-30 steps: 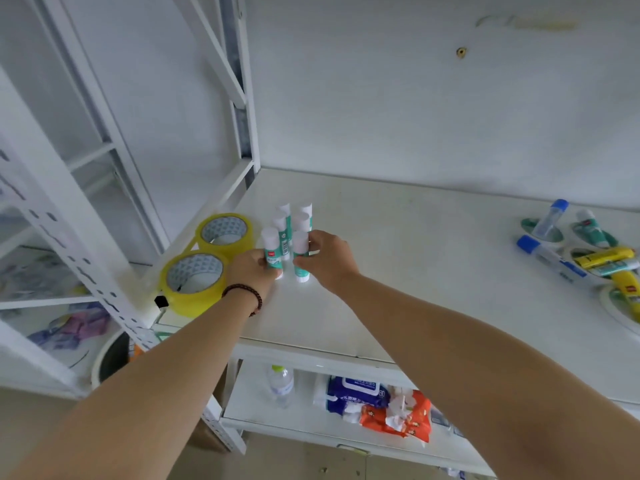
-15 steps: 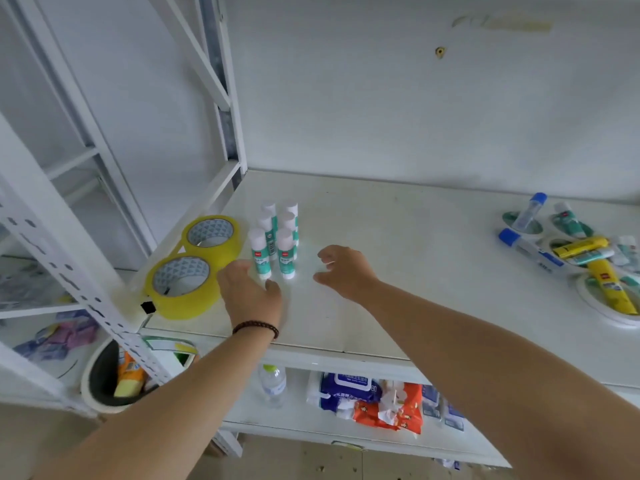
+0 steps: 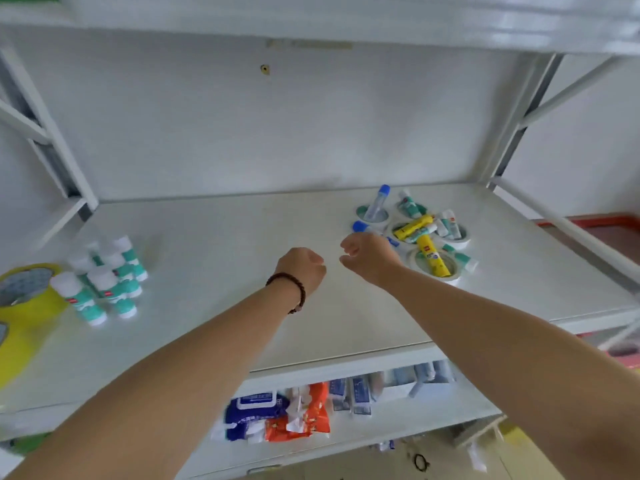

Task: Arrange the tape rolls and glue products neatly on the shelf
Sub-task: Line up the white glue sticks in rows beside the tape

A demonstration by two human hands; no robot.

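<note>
Hands: left hand (image 3: pixel 304 270) and right hand (image 3: pixel 369 256) loosely curled, holding nothing, mid-shelf (image 3: pixel 225 237).
Glue sticks (image 3: pixel 104 278): upright cluster, left.
Tubes (image 3: pixel 420 233): heaped far right.

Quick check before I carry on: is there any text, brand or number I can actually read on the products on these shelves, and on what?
No text can be read.
Glue sticks: small red mark on each, too blurred.
Yellow glue tube: red logo and print, too small.
Blue wipes pack: white label panel, blurred.
Orange pack: print blurred.
Yellow tape roll: no lettering shows.
</note>
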